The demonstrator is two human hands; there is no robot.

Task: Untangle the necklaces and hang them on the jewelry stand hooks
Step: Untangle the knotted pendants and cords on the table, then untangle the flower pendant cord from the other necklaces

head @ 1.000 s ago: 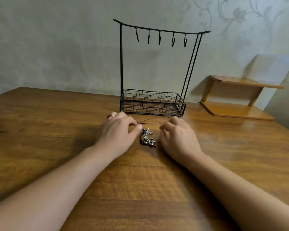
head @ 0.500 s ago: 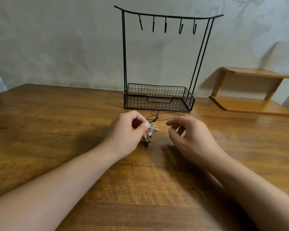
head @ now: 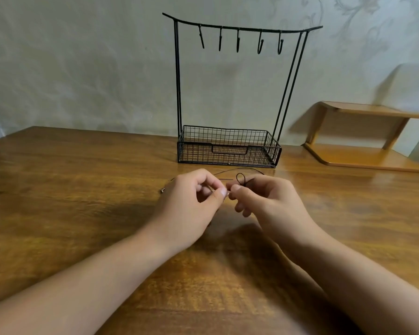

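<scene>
Wooden bench [head: 58, 189] carrying black wire jewelry stand [head: 228, 151] near far edge, five hooks [head: 237, 42] on top bar bare. Left hand [head: 189, 209] and right hand [head: 269, 204] raised just above bench, forward of stand, fingertips nearly touching. Left grip: thumb and forefinger pinched on tangled necklaces [head: 224, 189]. Right grip: thumb and forefinger pinched on same tangle, dark cord loop [head: 240, 177] standing above it. Cord trailing toward stand. Wooden shelf [head: 363, 155] at far right corner.
</scene>
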